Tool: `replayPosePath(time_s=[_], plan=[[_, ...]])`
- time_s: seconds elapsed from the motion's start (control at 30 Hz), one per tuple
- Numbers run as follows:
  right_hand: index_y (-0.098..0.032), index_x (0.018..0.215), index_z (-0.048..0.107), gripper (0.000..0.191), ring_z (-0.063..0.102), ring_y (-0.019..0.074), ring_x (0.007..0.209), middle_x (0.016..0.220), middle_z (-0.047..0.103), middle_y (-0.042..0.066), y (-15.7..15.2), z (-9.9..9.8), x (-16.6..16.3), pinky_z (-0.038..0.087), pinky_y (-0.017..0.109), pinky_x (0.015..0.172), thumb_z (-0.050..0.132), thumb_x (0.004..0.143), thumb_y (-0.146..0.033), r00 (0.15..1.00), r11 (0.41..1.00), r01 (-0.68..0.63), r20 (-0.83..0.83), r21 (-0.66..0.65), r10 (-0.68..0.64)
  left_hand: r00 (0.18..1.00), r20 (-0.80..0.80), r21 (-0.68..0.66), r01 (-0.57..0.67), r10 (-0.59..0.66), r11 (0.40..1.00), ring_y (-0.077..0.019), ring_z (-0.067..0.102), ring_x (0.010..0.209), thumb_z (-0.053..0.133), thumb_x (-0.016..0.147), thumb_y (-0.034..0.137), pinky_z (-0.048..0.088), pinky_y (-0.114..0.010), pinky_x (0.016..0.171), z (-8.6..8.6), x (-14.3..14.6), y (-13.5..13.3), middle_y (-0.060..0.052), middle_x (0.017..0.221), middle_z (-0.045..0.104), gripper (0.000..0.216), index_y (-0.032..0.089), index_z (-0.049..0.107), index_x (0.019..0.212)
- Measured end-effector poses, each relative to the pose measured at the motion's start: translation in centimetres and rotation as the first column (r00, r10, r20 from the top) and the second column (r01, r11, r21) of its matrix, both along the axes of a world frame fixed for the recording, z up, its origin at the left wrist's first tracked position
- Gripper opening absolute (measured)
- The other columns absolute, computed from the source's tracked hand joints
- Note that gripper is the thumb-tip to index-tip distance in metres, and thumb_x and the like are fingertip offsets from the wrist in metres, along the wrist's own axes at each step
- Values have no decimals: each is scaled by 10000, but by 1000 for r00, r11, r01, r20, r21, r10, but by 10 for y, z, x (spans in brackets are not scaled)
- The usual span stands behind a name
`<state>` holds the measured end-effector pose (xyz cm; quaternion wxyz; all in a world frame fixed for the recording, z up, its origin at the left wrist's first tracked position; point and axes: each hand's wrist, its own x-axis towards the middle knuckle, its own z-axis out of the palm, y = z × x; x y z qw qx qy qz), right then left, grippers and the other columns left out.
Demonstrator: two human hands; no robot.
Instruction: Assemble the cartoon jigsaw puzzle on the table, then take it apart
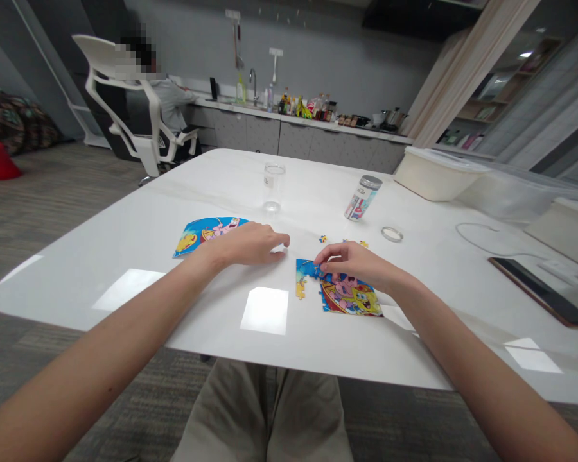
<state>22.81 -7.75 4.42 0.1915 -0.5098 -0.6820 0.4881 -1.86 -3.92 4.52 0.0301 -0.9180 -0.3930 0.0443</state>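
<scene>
A partly assembled cartoon jigsaw puzzle lies on the white table, with a gap left of its middle. Over its upper part, my right hand pinches at what looks like a small blue puzzle piece; the fingertips partly hide it. My left hand rests on the tabletop left of the puzzle, fingers loosely bent and apart, holding nothing. Its wrist and forearm cover part of a blue cartoon picture sheet. Several loose puzzle pieces lie beyond my right hand.
Farther back stand a clear jar and a printed canister. A ring-shaped lid lies nearby. To the right are a dark phone-like device, a white cable and plastic bins. Someone sits in a white chair beyond the table.
</scene>
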Motion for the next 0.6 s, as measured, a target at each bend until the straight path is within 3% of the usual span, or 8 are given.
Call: replayPosePath(time_s=[0.17, 0.4, 0.6], plan=[[-236, 833, 731, 115, 561, 117, 620, 911, 707, 26, 0, 1, 1, 440, 258, 532, 709, 735, -292, 1000, 1000, 1, 22, -21, 0, 999, 9, -9, 36, -36, 999, -191, 615, 715, 397, 927, 372, 407, -290, 659, -3, 0, 1, -76, 845, 689, 357, 252, 615, 1182], [-216, 861, 710, 169, 637, 164, 829, 886, 713, 33, 4, -6, 2, 501, 296, 749, 746, 721, -303, 995, 998, -55, -87, -34, 52, 999, 13, -8, 52, -51, 999, -188, 609, 715, 404, 925, 376, 407, -291, 658, -4, -2, 3, -78, 852, 689, 355, 254, 612, 1185], [-207, 891, 666, 182, 642, 156, 809, 910, 698, 32, 1, -1, 0, 502, 301, 735, 716, 757, -320, 991, 994, -102, -86, -23, 100, 999, 14, -21, 44, -44, 999, -194, 619, 734, 410, 929, 381, 419, -294, 674, -3, -1, 1, -81, 867, 696, 357, 258, 619, 1191]])
